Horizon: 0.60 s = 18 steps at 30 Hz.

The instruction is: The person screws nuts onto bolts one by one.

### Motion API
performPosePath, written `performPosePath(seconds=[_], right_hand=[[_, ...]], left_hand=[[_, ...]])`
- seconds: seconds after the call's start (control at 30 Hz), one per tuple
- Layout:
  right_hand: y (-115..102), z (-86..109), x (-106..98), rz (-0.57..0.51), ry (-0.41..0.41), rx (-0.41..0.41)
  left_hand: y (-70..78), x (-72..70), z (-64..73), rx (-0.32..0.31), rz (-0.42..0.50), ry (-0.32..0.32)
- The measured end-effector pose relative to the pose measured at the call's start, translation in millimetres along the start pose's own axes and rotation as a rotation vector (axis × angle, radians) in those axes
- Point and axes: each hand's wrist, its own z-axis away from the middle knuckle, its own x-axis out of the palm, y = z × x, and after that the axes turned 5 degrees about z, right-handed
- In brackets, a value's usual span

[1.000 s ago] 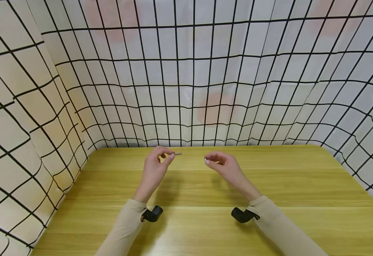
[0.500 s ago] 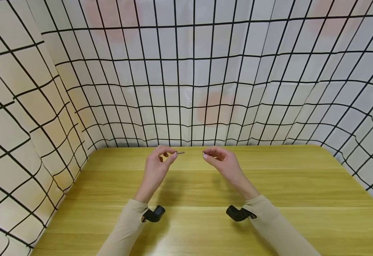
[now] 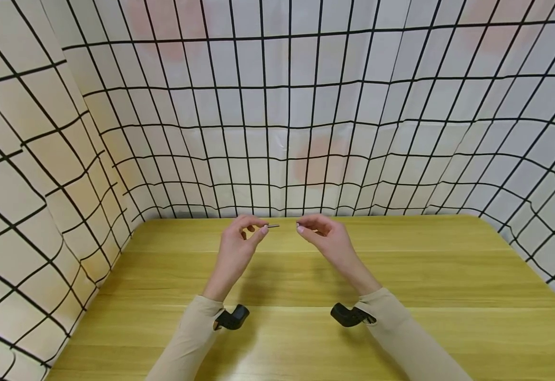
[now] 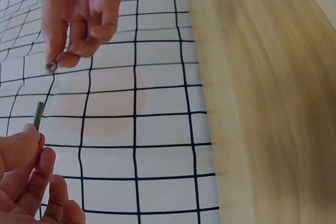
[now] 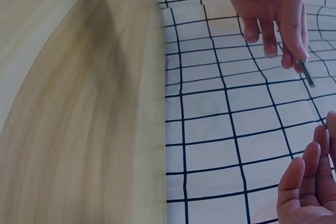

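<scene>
Out in front of me, above the table's far part, my left hand (image 3: 235, 246) pinches a slim grey metal bolt (image 4: 38, 115) between thumb and fingertips. Its straight shank points toward the other hand; the gripped end is hidden. Facing it, my right hand (image 3: 333, 241) pinches a small metal nut (image 4: 51, 67) at the tips of thumb and index finger. The nut's hole shows in the left wrist view. A short gap separates bolt and nut. In the right wrist view the bolt shank juts from the left fingertips, while the nut is out of sight.
A light wooden table (image 3: 287, 286) lies under both hands. White sheeting with a black grid (image 3: 277, 106) rises behind its far edge and along both sides. Black wrist cameras sit at both sleeve cuffs.
Both hands have moved toward each other and slightly up, narrowing the gap between bolt and nut. Each hand keeps its pinch.
</scene>
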Motion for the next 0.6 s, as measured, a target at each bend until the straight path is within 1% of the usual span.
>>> performPosePath(seconds=[0.2,0.43,0.6], right_hand=[[-2,-0.6,4,-0.026,-0.016,-0.031],[-4,-2.4,7,-0.012,-0.025,-0.024],[-6,-3.1,11,-0.024,-0.04,-0.013]], left_hand=[[0.7,3.1,-1.2,0.009,-0.006,-0.008],[1.7,7.4,-1.8,0.021,0.005,-0.026],[3.2,9.8,-1.5,0.021,0.003,-0.025]])
